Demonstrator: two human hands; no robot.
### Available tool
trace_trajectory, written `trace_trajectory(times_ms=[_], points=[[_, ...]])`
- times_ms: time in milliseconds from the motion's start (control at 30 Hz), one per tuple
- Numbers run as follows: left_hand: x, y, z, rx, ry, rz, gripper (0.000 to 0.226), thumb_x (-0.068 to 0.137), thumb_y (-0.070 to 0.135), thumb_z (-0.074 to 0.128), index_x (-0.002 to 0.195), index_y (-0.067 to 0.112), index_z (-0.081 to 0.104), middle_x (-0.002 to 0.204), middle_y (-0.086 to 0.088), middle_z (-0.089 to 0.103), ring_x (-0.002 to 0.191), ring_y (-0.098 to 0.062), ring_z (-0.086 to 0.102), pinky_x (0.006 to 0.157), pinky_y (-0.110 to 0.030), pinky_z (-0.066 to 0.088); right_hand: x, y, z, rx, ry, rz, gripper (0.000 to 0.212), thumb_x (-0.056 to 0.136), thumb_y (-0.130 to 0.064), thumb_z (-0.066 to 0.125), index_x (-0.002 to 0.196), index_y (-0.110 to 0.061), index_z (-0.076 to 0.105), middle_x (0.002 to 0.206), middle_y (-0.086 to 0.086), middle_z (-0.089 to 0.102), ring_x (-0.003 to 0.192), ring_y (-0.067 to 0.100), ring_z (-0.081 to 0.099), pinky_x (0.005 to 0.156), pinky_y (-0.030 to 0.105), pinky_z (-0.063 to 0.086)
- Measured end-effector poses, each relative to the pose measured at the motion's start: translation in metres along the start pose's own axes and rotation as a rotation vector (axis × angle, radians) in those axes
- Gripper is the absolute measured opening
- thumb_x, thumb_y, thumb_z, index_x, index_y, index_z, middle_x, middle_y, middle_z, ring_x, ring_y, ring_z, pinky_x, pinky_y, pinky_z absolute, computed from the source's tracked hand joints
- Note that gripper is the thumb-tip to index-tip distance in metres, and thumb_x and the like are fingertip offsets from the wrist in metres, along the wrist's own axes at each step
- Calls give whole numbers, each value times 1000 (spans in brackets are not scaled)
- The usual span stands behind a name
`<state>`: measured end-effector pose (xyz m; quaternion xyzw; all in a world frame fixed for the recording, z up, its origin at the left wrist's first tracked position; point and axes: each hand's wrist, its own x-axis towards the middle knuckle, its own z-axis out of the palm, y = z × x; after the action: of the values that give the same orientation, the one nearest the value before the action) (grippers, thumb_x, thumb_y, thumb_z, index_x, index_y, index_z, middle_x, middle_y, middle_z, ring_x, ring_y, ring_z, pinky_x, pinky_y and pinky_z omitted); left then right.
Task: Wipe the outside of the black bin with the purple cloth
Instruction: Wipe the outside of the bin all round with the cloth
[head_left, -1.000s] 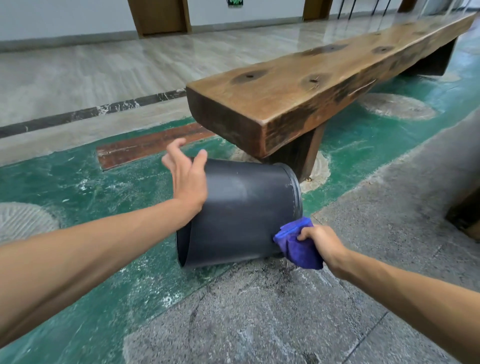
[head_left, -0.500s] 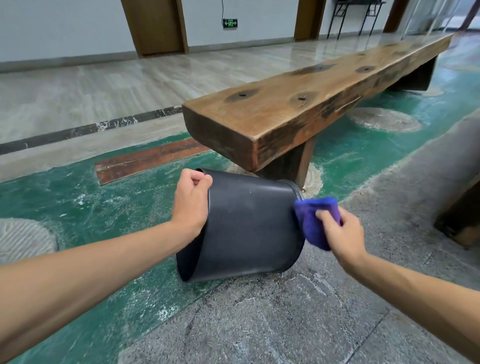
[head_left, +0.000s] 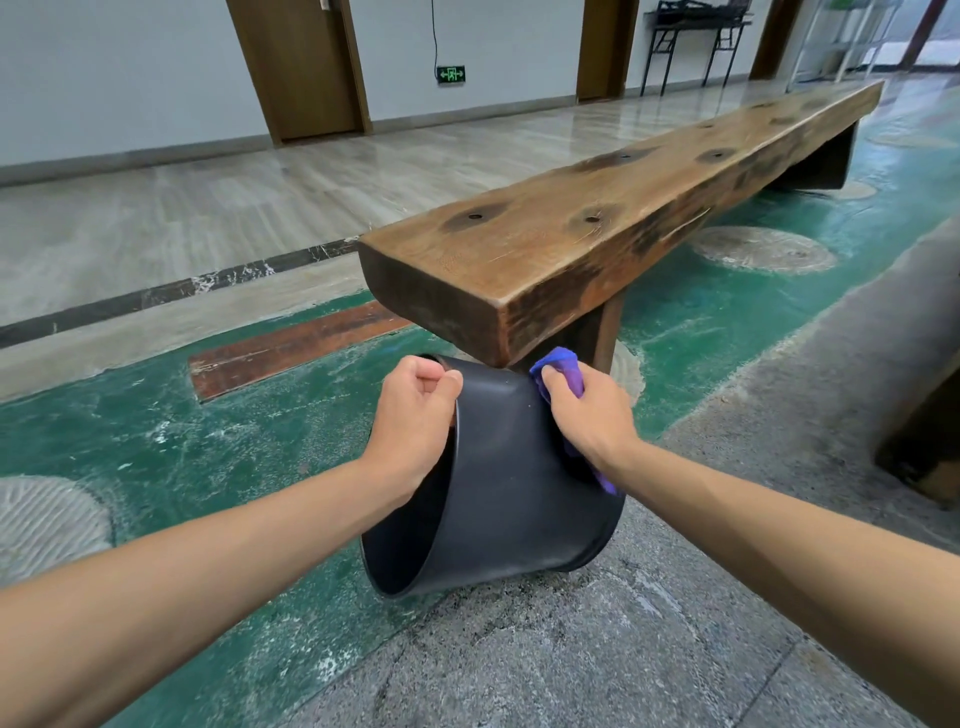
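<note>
The black bin (head_left: 511, 499) lies tipped on its side on the floor, its open mouth facing left toward me. My left hand (head_left: 413, 421) is closed over the upper rim of the mouth and holds the bin up off the floor on that side. My right hand (head_left: 584, 415) presses the purple cloth (head_left: 563, 371) against the bin's upper right outside, near its base end. A strip of the cloth also shows below my right wrist. Part of the bin's far side is hidden under the bench end.
A long thick wooden bench (head_left: 597, 244) runs from just above the bin to the far right, its support post (head_left: 605, 338) right behind the bin. A rusty metal plate (head_left: 291, 348) lies in the green floor at left. A dark wooden block (head_left: 924, 447) stands at right.
My left hand went from resting open on the bin to gripping its rim. The bin tipped up and turned. My right hand carried the cloth from the lower side up to the top.
</note>
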<state>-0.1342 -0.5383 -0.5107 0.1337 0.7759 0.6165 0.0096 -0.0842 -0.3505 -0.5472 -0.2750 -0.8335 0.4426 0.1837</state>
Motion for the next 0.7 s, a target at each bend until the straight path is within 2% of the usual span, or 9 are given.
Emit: trace_trajectory(times_ms=[100, 167, 233, 333, 400, 467, 500, 600, 700], points=[[-1, 2, 3, 72, 27, 69, 10, 97, 17, 61, 99, 8, 57, 79, -1, 59, 63, 5, 58, 58, -7, 44, 1, -26, 10, -13, -29, -65, 36, 85, -55, 43, 83, -27, 66, 84, -1, 71, 87, 30, 66, 83, 41, 56], [-1, 5, 7, 76, 8, 99, 8, 96, 15, 62, 98, 8, 58, 76, 2, 59, 54, 11, 55, 53, -5, 43, 1, -45, 16, -37, -43, -140, 37, 89, -55, 42, 80, -27, 63, 87, -1, 71, 91, 29, 64, 91, 46, 53], [-2, 6, 8, 93, -11, 122, 6, 96, 17, 62, 97, 12, 60, 78, 1, 62, 55, 10, 55, 55, -7, 45, -1, -58, 19, -51, -63, -207, 35, 92, -57, 42, 78, -30, 60, 90, -3, 71, 93, 28, 64, 93, 49, 51], [-7, 1, 1, 138, -45, 150, 17, 99, 21, 58, 113, 14, 65, 96, -6, 71, 73, 2, 60, 71, -13, 48, -10, -58, 19, -27, -85, -304, 29, 95, -54, 43, 89, -35, 64, 100, -7, 73, 100, 24, 64, 97, 51, 49], [-12, -7, -8, 153, -140, 152, 36, 103, 23, 51, 137, 16, 58, 120, -3, 71, 91, -2, 61, 87, -21, 48, -18, -50, 20, 2, -78, -388, 28, 98, -48, 46, 111, -36, 68, 124, -13, 70, 117, 19, 61, 104, 51, 45], [-19, -17, -19, 198, -271, 183, 46, 106, 29, 44, 152, 27, 41, 147, 14, 52, 120, 8, 52, 109, -25, 39, -25, -42, 21, 37, -67, -452, 33, 99, -45, 51, 128, -36, 65, 141, -17, 61, 131, 13, 54, 109, 49, 43], [-23, -22, -23, 213, -337, 209, 47, 107, 32, 40, 154, 34, 35, 152, 21, 43, 132, 10, 43, 114, -26, 33, -27, -39, 22, 42, -62, -477, 35, 99, -44, 52, 131, -36, 63, 144, -18, 59, 135, 12, 52, 111, 49, 42], [-30, -34, -28, 165, -435, 182, 44, 105, 46, 31, 149, 45, 36, 152, 24, 44, 140, 4, 38, 119, -32, 29, -31, -35, 28, 55, -71, -510, 37, 99, -42, 55, 134, -34, 62, 145, -17, 57, 139, 12, 48, 114, 48, 39], [-30, -37, -20, 68, -379, 72, 50, 102, 53, 30, 146, 37, 45, 149, 16, 50, 139, -1, 43, 121, -40, 29, -31, -36, 33, 60, -68, -511, 40, 100, -42, 55, 138, -32, 60, 148, -15, 56, 144, 11, 43, 117, 47, 35]])
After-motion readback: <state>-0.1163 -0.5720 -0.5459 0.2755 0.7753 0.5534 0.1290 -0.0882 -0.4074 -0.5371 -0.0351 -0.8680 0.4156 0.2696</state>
